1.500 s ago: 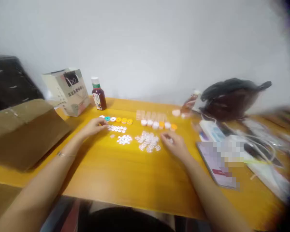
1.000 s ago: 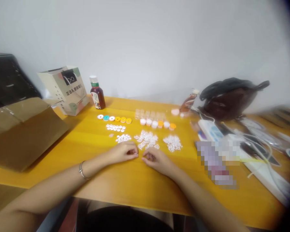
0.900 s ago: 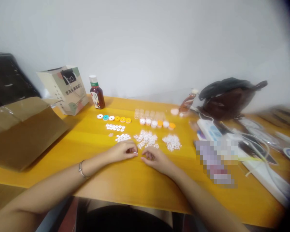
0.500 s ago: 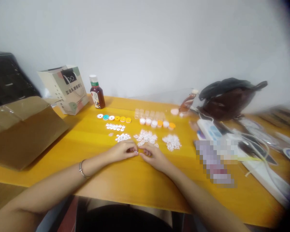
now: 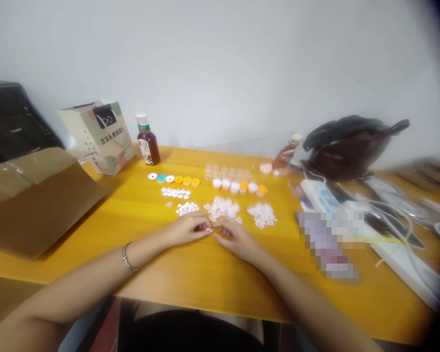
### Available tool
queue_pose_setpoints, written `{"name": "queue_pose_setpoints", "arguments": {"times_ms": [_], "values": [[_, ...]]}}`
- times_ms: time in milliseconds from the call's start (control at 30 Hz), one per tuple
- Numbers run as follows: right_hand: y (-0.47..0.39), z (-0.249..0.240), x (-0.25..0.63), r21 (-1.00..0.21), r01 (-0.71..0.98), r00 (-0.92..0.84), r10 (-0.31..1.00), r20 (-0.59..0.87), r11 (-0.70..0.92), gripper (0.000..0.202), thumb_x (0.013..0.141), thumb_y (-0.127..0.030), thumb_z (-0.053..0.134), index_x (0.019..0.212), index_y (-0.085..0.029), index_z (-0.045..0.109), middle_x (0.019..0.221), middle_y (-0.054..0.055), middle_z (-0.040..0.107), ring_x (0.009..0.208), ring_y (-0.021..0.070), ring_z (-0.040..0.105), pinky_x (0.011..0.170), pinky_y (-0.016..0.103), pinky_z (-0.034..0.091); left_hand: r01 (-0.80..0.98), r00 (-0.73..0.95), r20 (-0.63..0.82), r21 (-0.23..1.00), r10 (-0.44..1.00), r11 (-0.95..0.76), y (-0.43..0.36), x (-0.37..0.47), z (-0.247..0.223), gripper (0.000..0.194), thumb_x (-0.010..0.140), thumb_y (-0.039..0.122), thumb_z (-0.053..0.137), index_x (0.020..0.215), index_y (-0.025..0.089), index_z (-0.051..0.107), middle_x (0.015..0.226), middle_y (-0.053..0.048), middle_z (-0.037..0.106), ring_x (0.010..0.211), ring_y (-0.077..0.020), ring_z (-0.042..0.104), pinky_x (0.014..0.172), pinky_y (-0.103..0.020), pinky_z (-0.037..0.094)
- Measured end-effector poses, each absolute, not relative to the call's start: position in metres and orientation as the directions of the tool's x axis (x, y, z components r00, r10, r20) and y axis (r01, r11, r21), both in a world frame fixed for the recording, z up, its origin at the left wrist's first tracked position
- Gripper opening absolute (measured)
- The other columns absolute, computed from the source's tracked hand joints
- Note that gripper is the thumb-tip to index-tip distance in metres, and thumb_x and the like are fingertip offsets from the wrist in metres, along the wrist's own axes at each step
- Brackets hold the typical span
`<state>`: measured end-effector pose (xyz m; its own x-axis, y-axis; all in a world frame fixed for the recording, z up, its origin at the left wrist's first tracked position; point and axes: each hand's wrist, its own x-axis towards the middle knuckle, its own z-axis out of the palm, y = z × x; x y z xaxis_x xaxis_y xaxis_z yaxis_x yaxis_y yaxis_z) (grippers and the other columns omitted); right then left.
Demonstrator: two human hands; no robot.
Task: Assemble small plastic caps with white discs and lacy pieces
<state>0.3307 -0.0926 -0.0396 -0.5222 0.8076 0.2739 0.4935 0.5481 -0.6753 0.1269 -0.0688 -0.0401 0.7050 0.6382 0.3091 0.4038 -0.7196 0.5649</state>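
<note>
My left hand (image 5: pixel 188 228) is closed, its fingers pinching a small white piece (image 5: pixel 208 229) too small to name. My right hand (image 5: pixel 236 235) meets it fingertip to fingertip, its fingers curled together; whatever they hold is hidden. Just beyond my left hand lies a pile of small white round pieces (image 5: pixel 187 209), with rows of white discs (image 5: pixel 176 192) behind it. Past my right hand are a heap of white openwork pieces (image 5: pixel 223 208) and a second heap (image 5: pixel 262 215) farther right.
Colored ring caps (image 5: pixel 179 180) form a row at the back left. White and orange capped jars (image 5: pixel 234 187) stand before clear cups (image 5: pixel 227 172). A cardboard box (image 5: pixel 40 200), paper bag (image 5: pixel 110 139) and dark bottle (image 5: pixel 147 142) are left; a power strip (image 5: pixel 407 266) and dark bag (image 5: pixel 348 151) are right.
Both hands stay together over the same spot, with only a slight shift of the fingers. The whole view has moved very slightly.
</note>
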Motion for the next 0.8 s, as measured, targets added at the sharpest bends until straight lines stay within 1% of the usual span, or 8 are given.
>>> {"name": "queue_pose_setpoints", "arguments": {"times_ms": [167, 400, 500, 567, 633, 700, 767, 800], "values": [[-0.093, -0.041, 0.331, -0.651, 0.508, -0.532, 0.799, 0.279, 0.565, 0.013, 0.077, -0.019, 0.055, 0.089, -0.022, 0.061, 0.072, 0.0, 0.048, 0.068, 0.0133, 0.048, 0.063, 0.025, 0.04, 0.377, 0.729, 0.282, 0.596, 0.624, -0.709, -0.069, 0.127, -0.04, 0.014, 0.082, 0.028, 0.051, 0.085, 0.017, 0.058, 0.077, -0.003, 0.059, 0.071, -0.0122, 0.053, 0.067, -0.024, 0.041], [-0.094, -0.041, 0.332, -0.659, 0.506, -0.532, 0.803, 0.269, 0.556, 0.014, 0.075, -0.019, 0.058, 0.089, -0.022, 0.061, 0.073, 0.0, 0.049, 0.069, 0.0133, 0.048, 0.064, 0.025, 0.041, 0.379, 0.718, 0.251, 0.642, 0.649, -0.667, -0.073, 0.127, -0.039, 0.016, 0.082, 0.028, 0.051, 0.092, 0.017, 0.057, 0.075, -0.002, 0.059, 0.067, -0.0108, 0.054, 0.063, -0.022, 0.043], [-0.094, -0.041, 0.333, -0.658, 0.509, -0.535, 0.803, 0.264, 0.555, 0.013, 0.076, -0.021, 0.057, 0.089, -0.022, 0.061, 0.074, 0.001, 0.05, 0.069, 0.0133, 0.048, 0.064, 0.025, 0.042, 0.385, 0.718, 0.283, 0.6, 0.636, -0.702, -0.074, 0.125, -0.033, 0.019, 0.083, 0.03, 0.051, 0.096, 0.018, 0.056, 0.077, -0.003, 0.061, 0.07, -0.0118, 0.056, 0.066, -0.024, 0.044], [-0.094, -0.041, 0.333, -0.66, 0.513, -0.529, 0.807, 0.261, 0.55, 0.013, 0.076, -0.023, 0.057, 0.089, -0.022, 0.061, 0.075, 0.001, 0.05, 0.068, 0.0132, 0.049, 0.063, 0.025, 0.042, 0.396, 0.691, 0.364, 0.531, 0.624, -0.749, -0.07, 0.12, -0.027, 0.019, 0.082, 0.029, 0.052, 0.097, 0.018, 0.057, 0.081, -0.003, 0.063, 0.076, -0.0134, 0.057, 0.072, -0.027, 0.044], [-0.094, -0.043, 0.333, -0.665, 0.516, -0.515, 0.816, 0.263, 0.54, 0.013, 0.075, -0.024, 0.059, 0.088, -0.022, 0.061, 0.075, 0.001, 0.05, 0.067, 0.013, 0.049, 0.062, 0.025, 0.042, 0.423, 0.579, 0.512, 0.476, 0.634, -0.771, -0.06, 0.109, -0.021, 0.017, 0.082, 0.025, 0.051, 0.096, 0.018, 0.057, 0.085, -0.004, 0.063, 0.08, -0.014, 0.057, 0.076, -0.028, 0.043], [-0.093, -0.046, 0.332, -0.67, 0.517, -0.496, 0.825, 0.272, 0.532, 0.014, 0.074, -0.026, 0.061, 0.087, -0.021, 0.061, 0.076, 0.001, 0.051, 0.066, 0.0127, 0.049, 0.061, 0.025, 0.043, 0.49, 0.333, 0.689, 0.458, 0.644, -0.742, -0.042, 0.09, -0.016, 0.014, 0.082, 0.022, 0.049, 0.092, 0.017, 0.057, 0.087, -0.005, 0.063, 0.079, -0.0137, 0.057, 0.077, -0.028, 0.044], [-0.092, -0.05, 0.33, -0.668, 0.526, -0.475, 0.833, 0.283, 0.526, 0.017, 0.072, -0.029, 0.064, 0.086, -0.021, 0.061, 0.076, 0.001, 0.051, 0.065, 0.0127, 0.049, 0.06, 0.025, 0.043, 0.599, 0.085, 0.76, 0.478, 0.645, -0.642, -0.02, 0.064, -0.014, 0.015, 0.081, 0.023, 0.048, 0.091, 0.016, 0.057, 0.087, -0.005, 0.062, 0.082, -0.0152, 0.057, 0.078, -0.029, 0.043], [-0.092, -0.052, 0.329, -0.666, 0.531, -0.467, 0.837, 0.286, 0.524, 0.018, 0.071, -0.029, 0.065, 0.086, -0.021, 0.061, 0.075, 0.001, 0.051, 0.065, 0.0127, 0.049, 0.06, 0.026, 0.043, 0.647, -0.031, 0.753, 0.517, 0.657, -0.561, -0.008, 0.05, -0.014, 0.017, 0.081, 0.023, 0.047, 0.093, 0.016, 0.057, 0.088, -0.006, 0.062, 0.085, -0.0162, 0.056, 0.079, -0.029, 0.043]]}}
